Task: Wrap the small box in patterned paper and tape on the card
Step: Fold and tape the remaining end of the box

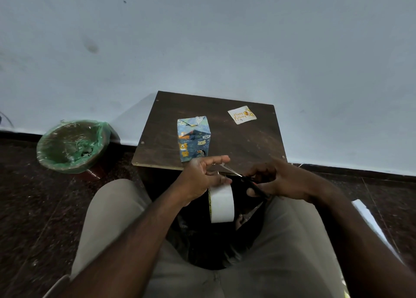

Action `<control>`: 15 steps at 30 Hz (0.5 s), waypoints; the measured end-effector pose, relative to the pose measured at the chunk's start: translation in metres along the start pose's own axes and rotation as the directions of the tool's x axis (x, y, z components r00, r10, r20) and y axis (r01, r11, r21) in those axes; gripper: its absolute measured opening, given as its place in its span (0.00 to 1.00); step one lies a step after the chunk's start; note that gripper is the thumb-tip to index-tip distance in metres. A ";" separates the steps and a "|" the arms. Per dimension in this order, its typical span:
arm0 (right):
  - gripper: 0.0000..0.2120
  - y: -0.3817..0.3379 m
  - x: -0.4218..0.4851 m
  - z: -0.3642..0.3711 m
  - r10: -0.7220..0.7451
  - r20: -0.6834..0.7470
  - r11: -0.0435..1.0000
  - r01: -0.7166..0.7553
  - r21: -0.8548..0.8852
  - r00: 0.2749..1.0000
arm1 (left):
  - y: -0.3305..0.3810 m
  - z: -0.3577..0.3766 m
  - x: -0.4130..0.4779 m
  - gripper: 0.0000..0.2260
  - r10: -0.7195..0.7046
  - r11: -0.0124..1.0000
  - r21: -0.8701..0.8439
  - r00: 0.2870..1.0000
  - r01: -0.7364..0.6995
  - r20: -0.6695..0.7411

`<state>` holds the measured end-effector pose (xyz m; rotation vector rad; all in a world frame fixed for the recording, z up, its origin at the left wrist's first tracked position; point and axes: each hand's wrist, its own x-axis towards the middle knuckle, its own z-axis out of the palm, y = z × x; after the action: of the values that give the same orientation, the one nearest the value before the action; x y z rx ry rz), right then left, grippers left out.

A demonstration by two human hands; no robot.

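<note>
Patterned paper covers the small box [194,139]; both hands are busy at the near edge of the board [247,144].

Dark wood board lies low against a pale wall; the small box stands upright on its left half, wrapped in blue animal-print paper, top folds closed; card [242,115], white with gold "Happy Birthday" lettering, lies flat on the far right part, well apart from the box; left hand [202,176] is held just in front of the near edge, thumb and fingers pinching a short strip of clear tape [225,166]; tape roll [221,204] hangs directly beneath that hand; right hand [279,180] grips black scissors [254,185], fingers curled round the handles, blades pointed at the strip; whether the blades touch it cannot be told; round bin [72,144] with green liner stands on the dark floor to the left.
</note>
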<state>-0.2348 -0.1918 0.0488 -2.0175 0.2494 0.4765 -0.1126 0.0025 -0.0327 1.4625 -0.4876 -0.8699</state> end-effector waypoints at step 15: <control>0.08 0.076 0.052 0.000 0.105 -0.709 0.944 -0.293 -0.149 0.697 | -0.003 0.002 -0.001 0.24 -0.044 0.998 0.044 0.999 0.044 0.003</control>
<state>-0.2164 -0.2267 -0.0347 -2.3653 0.9275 -0.1711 -0.1157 0.0026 -0.0347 1.5168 -0.4816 -0.9022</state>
